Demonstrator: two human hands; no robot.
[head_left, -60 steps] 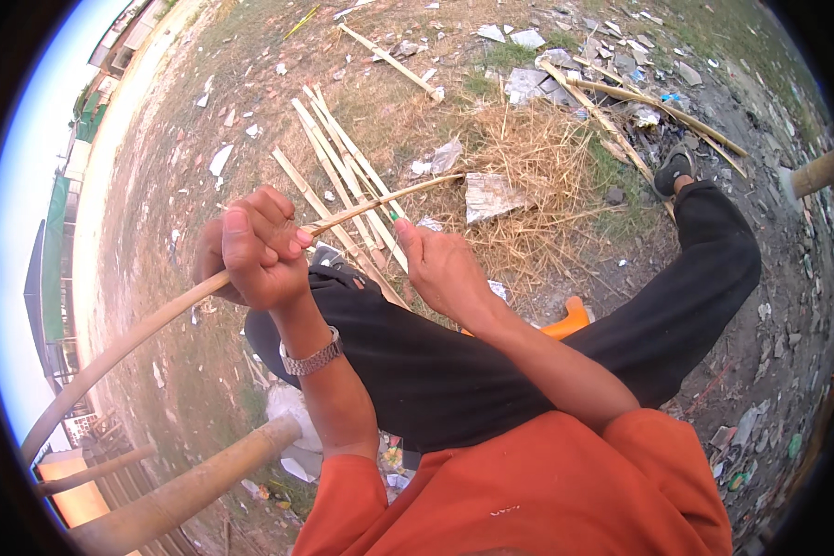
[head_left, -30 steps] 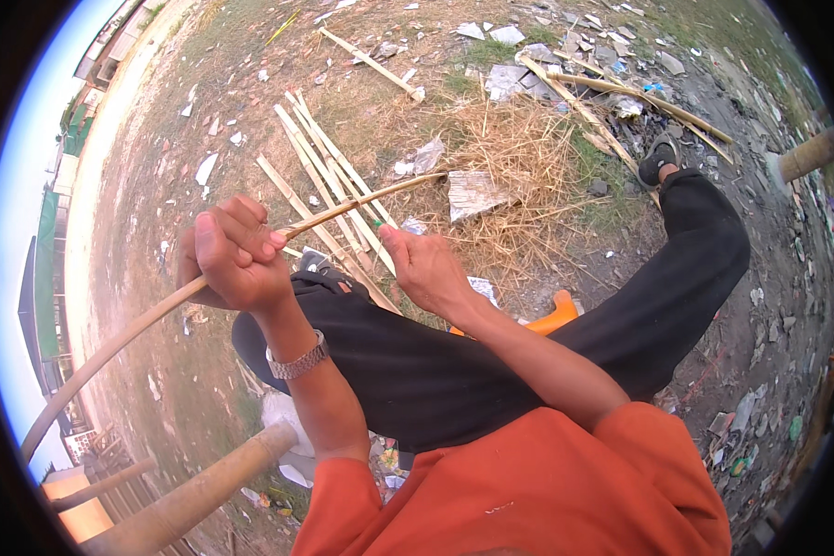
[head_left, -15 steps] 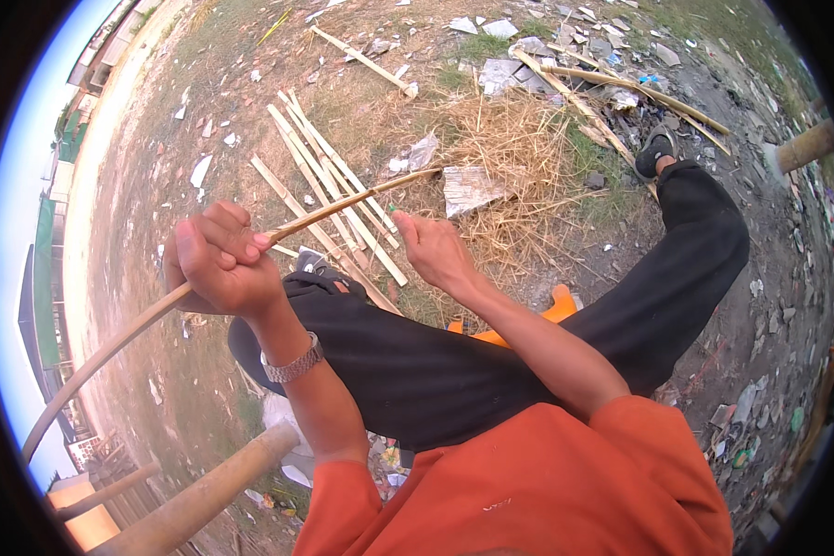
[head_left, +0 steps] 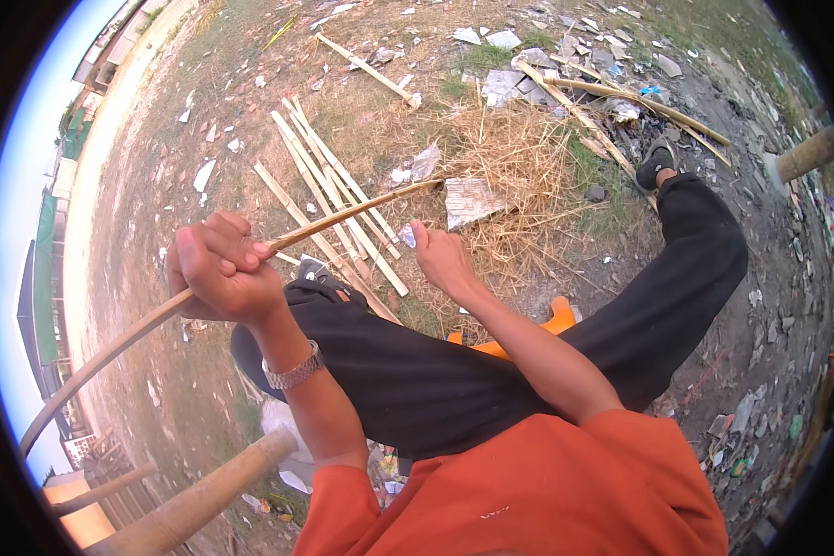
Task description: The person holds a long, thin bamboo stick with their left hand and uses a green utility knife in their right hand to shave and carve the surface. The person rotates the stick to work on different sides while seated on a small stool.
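Note:
My left hand (head_left: 224, 269), a metal-banded watch on its wrist, is closed around a long bamboo strip (head_left: 352, 211). The strip slants up to the right past my fist, and its other end bends down to the lower left. To the right of that fist, my right hand (head_left: 447, 264) is closed just below the strip's tip, apart from it. A small pale shiny patch shows by its thumb; whether this is held or lies on the ground behind, I cannot tell. Beyond the strip, several split bamboo pieces (head_left: 329, 181) lie on the ground.
Straw-like shavings (head_left: 519, 176) surround a flat pale slab (head_left: 473, 202). Longer bamboo poles (head_left: 639, 97) lie among broken tiles at the far right. An orange object (head_left: 558, 317) shows between my legs. Thick poles stand at the lower left (head_left: 195, 491) and right edge (head_left: 808, 151).
My right hand has shifted slightly right and down, away from the strip, its thumb now pointing up. My left hand keeps its hold on the bamboo strip almost in place.

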